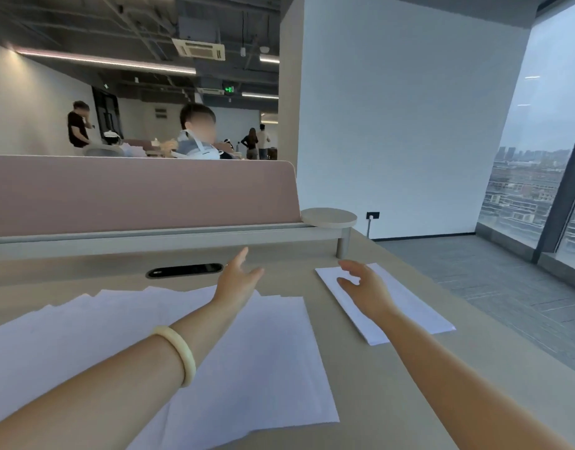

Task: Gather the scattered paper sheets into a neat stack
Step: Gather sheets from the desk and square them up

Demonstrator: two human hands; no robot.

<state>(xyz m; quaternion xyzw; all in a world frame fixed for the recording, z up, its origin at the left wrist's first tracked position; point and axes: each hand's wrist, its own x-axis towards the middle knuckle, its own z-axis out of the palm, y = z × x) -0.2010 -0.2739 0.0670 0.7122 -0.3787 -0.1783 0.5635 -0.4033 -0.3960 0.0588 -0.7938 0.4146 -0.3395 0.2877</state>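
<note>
overlapping sheets [263,358]: white paper fanned loosely across the left and middle of the desk [360,394], corners out of line, passing under the left forearm.
separate sheet [412,306]: lies at an angle on the right, apart from the overlapping sheets and near the desk's right edge; I cannot tell whether it is one sheet or several.
left hand [237,282]: open, fingers straight and pointing forward, holding nothing, over the far edge of the overlapping sheets.
right hand [365,287]: open, fingers loosely spread above the separate sheet — contact with the paper cannot be told.
bracelet [182,355]: pale bangle on the left wrist.
cable slot [185,270]: dark oval in the desk, just left of the left hand.
divider [133,193]: pink panel along the desk's far side — a round shelf [328,217] at its right end.
</note>
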